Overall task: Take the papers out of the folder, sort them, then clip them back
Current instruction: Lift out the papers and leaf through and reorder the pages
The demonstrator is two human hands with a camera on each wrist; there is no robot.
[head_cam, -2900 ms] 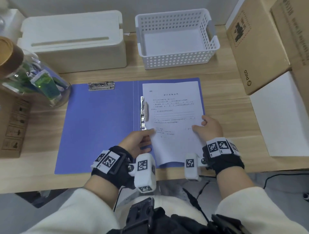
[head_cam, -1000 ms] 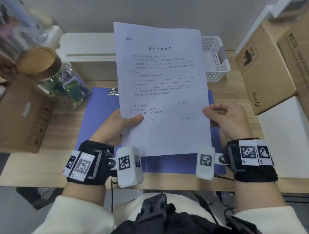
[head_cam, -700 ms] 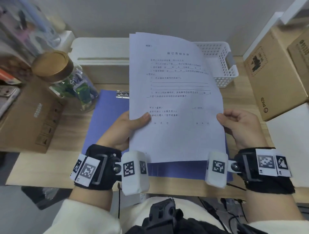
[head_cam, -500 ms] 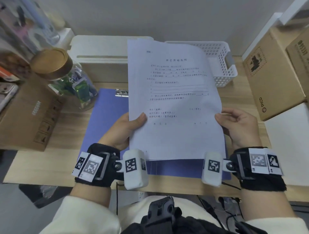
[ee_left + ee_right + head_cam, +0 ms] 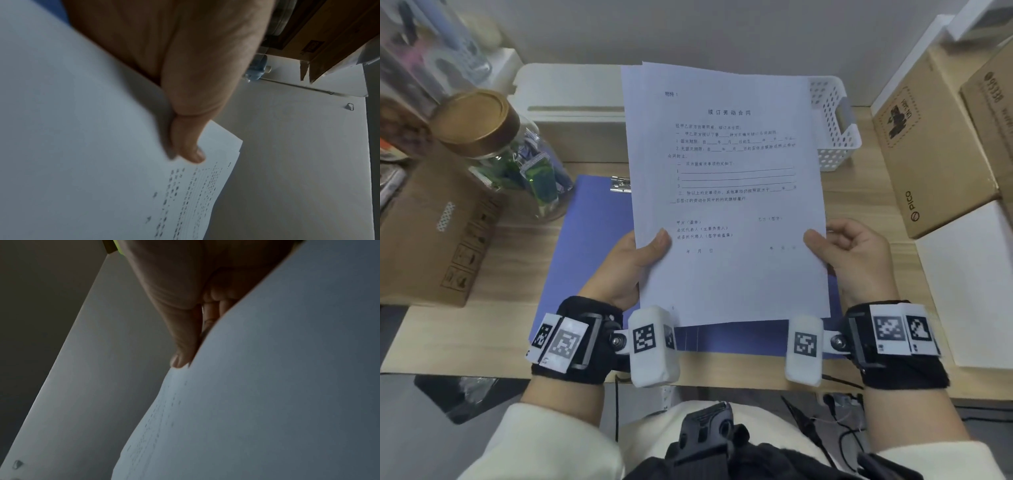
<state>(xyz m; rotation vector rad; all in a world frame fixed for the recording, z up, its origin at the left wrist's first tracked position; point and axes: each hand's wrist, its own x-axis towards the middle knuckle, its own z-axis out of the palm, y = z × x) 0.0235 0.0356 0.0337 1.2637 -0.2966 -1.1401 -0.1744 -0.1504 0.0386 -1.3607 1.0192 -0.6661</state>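
A stack of white printed papers (image 5: 726, 192) stands upright above the open blue folder (image 5: 585, 246), which lies flat on the desk. My left hand (image 5: 626, 263) pinches the stack's lower left edge, thumb on the front sheet; the left wrist view shows that thumb on the papers (image 5: 86, 146). My right hand (image 5: 849, 253) pinches the lower right edge, thumb in front, and the right wrist view shows the papers (image 5: 277, 386) against it. A second sheet's edge peeks out at the top left. The folder's metal clip (image 5: 619, 185) shows at its top edge.
A glass jar with a gold lid (image 5: 506, 150) stands left of the folder, beside a brown cardboard box (image 5: 431, 236). Behind are a white case (image 5: 571, 102) and a white perforated basket (image 5: 832, 123). Cardboard boxes (image 5: 928, 144) and a white sheet (image 5: 969, 284) sit at the right.
The papers were lifted off the folder and are now held upright in both hands. Over the last second they shifted slightly and the sheets fanned a little at the top left.
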